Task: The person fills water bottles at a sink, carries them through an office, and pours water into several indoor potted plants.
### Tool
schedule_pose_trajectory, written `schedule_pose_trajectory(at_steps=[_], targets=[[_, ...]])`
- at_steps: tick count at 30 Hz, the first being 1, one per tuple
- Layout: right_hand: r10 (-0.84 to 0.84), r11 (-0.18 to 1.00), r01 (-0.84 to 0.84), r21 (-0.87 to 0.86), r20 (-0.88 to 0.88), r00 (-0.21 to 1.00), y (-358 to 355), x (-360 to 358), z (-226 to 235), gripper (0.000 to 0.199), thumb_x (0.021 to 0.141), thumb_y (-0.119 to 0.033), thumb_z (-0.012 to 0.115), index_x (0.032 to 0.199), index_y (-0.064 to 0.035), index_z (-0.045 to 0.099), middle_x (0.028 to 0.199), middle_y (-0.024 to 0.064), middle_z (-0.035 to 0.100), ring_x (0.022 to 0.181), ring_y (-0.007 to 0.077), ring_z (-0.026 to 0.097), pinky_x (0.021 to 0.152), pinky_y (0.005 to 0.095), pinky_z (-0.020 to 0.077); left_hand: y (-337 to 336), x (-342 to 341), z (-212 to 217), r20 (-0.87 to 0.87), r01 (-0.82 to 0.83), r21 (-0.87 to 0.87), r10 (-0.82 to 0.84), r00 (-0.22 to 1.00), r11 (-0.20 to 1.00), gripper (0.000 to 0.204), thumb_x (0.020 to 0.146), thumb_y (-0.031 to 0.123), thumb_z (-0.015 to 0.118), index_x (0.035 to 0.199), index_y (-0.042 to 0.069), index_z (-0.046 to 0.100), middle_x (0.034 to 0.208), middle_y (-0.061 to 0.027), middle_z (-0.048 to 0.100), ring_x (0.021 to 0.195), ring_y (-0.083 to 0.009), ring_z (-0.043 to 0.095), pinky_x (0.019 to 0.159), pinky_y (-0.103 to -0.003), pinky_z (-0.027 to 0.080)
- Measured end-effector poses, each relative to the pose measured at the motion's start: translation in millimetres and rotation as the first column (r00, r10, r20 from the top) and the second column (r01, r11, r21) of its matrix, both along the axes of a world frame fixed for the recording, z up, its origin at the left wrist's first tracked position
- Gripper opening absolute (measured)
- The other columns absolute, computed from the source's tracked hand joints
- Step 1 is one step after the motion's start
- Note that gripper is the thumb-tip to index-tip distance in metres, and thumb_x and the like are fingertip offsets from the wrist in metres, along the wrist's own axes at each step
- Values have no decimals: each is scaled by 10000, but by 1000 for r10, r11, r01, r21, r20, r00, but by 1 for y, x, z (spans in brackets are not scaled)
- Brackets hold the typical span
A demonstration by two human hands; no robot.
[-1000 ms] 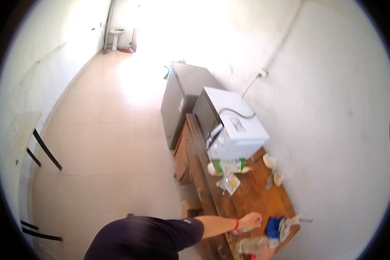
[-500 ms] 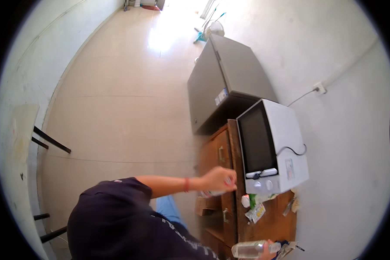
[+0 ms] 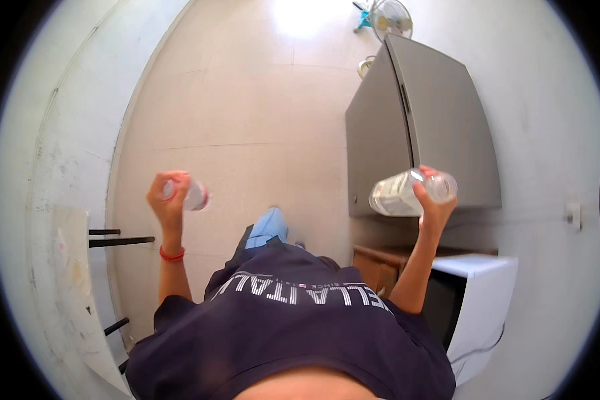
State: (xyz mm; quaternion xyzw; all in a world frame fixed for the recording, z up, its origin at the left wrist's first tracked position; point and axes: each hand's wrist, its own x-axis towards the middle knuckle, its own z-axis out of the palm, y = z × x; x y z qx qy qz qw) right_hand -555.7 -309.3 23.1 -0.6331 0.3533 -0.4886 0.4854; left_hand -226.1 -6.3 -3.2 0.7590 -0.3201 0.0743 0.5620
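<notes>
My left hand point(image 3: 165, 200), a red band on its wrist, is raised over the floor on the left. Its fingers wrap round a small clear bottle point(image 3: 196, 196) with a reddish rim at the end farther from the palm. On the right, my right hand point(image 3: 436, 208) is closed round a larger clear bottle point(image 3: 392, 195) with a pale label. That bottle lies tilted sideways, its wide body toward the middle of the view and its narrower end among my fingers. What is inside either bottle I cannot make out.
A grey fridge point(image 3: 447, 127) stands beyond my right hand. Below it are a wooden cabinet point(image 3: 377, 272) and a white microwave point(image 3: 483, 287). A fan point(image 3: 392, 19) sits at the far end. At left, a white tabletop point(image 3: 80, 280) with dark legs runs near the wall.
My view has turned away from the cabinet top toward the floor. My left hand has swung left with its bottle. The right hand has lifted its bottle off from over the cabinet.
</notes>
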Motion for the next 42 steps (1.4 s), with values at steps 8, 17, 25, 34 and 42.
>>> schedule_pose_trajectory(at_steps=[8, 17, 25, 34, 42], targets=[[251, 967, -245, 65, -101, 963, -245, 277, 0, 222, 634, -69, 709, 827, -15, 614, 928, 72, 653, 813, 120, 576, 763, 278, 451, -199, 173, -45, -139, -201, -134, 182, 973, 970, 126, 756, 9, 650, 708, 44, 539, 747, -67, 628, 737, -150, 592, 719, -277, 463], [256, 966, -251, 59, -120, 959, -427, 529, 11, 226, 635, -78, 720, 828, -20, 618, 893, 66, 656, 806, 105, 575, 741, 268, 454, -531, 410, -31, -217, 294, -219, -341, 915, 930, 106, 726, 43, 680, 713, 35, 575, 677, -35, 630, 643, -74, 576, 594, -218, 462], [279, 957, -290, -25, -206, 938, -538, 752, 20, 257, 620, -107, 738, 818, -30, 595, 861, 41, 650, 778, 100, 575, 728, 264, 456, -664, 626, -12, -275, 343, -303, -426, 862, 889, 138, 727, 63, 686, 679, 39, 558, 681, -36, 629, 652, -86, 573, 611, -235, 460], [384, 922, -387, 4, -130, 914, -807, 968, 2, 278, 608, -56, 725, 857, -23, 605, 907, 73, 637, 872, 140, 570, 780, 284, 447, -898, 839, -19, -177, 183, -218, -223, 959, 959, 135, 714, 48, 693, 676, 29, 566, 630, -30, 609, 611, -71, 553, 573, -231, 453], [128, 984, -117, 133, -74, 989, -1103, 1125, -2, 313, 559, -42, 703, 852, -31, 595, 997, 134, 622, 916, 178, 558, 803, 312, 429, -1236, 1044, -27, -213, 455, -163, -481, 850, 876, 189, 703, 121, 729, 647, 39, 569, 604, -42, 606, 577, -96, 574, 560, -237, 454]])
